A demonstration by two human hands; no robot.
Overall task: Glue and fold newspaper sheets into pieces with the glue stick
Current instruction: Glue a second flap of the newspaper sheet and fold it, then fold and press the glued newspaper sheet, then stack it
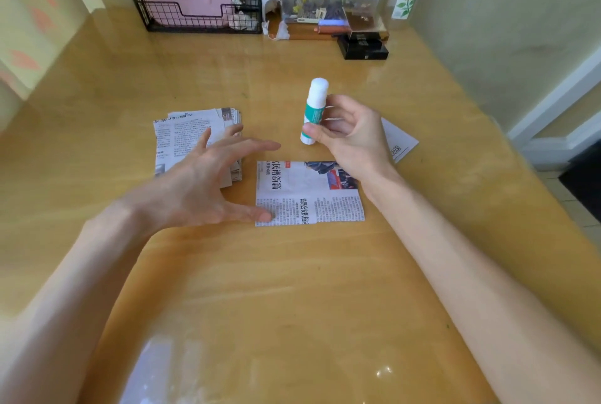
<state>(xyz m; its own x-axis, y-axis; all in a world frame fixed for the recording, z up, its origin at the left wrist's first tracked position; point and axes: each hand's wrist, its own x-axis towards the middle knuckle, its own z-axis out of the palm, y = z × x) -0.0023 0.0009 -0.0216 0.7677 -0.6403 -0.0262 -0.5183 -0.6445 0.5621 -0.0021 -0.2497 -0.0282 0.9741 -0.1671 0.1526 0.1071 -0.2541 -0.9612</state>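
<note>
A white and green glue stick point(313, 110) with its cap on stands upright in my right hand point(351, 136), which grips its lower half above the table. A folded newspaper piece point(309, 198) lies flat on the wooden table point(292, 289) just below that hand. My left hand point(214, 176) hovers spread, its thumb tip at the piece's lower left corner. Behind the left hand lies a stack of newspaper sheets point(188, 136). A white folded paper point(400, 140) peeks out behind my right hand.
At the table's far edge stand a black wire rack point(201, 13) with a pink item, a clear plastic box point(328, 0) on a wooden shelf and a black box point(362, 47). Walls close in on the left and right.
</note>
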